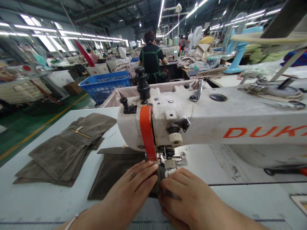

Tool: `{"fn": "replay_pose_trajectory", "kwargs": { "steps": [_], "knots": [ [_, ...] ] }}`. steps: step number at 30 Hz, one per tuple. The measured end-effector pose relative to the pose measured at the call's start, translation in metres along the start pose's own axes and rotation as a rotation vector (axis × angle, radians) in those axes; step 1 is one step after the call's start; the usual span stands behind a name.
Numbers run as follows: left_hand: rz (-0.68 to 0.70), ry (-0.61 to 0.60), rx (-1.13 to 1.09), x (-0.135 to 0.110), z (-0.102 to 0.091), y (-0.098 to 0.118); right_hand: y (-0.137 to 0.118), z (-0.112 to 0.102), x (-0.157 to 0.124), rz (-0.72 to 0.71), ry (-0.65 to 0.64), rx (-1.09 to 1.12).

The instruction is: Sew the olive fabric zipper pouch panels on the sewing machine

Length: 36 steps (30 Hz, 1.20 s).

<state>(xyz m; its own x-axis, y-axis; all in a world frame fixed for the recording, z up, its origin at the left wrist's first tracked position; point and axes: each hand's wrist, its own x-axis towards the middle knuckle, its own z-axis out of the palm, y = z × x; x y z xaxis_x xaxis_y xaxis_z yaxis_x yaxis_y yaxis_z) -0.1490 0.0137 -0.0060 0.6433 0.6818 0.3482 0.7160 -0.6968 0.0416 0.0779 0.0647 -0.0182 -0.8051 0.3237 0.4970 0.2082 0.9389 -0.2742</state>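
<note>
A dark grey-brown fabric piece [109, 175] lies on the white table beneath the head of a white sewing machine [203, 116]. My left hand [134, 188], with a ring on one finger, rests on that piece, its fingers stretched out toward the presser foot [169, 164]. Just right of it, my right hand [187, 193] has its fingers curled and pinches the right edge of the fabric. The fingertips of both hands are close together, in front of the needle area. An orange guard strip [146, 134] covers part of the machine head; the needle itself is hidden.
To the left lies a stack of similar fabric pieces [64, 147], one with a zipper. Past the table stand a blue plastic basket [107, 84] and a seated co-worker [151, 57]. Scissors [287, 104] lie on the machine arm; a blue fan [237, 54] stands behind.
</note>
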Motion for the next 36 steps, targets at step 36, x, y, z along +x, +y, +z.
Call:
{"fn": "replay_pose_trajectory", "kwargs": {
  "steps": [36],
  "knots": [
    [0.045,-0.025,-0.127,0.016,-0.004,-0.011,0.003,-0.009,0.005,0.106,-0.058,0.086]
  ]
}}
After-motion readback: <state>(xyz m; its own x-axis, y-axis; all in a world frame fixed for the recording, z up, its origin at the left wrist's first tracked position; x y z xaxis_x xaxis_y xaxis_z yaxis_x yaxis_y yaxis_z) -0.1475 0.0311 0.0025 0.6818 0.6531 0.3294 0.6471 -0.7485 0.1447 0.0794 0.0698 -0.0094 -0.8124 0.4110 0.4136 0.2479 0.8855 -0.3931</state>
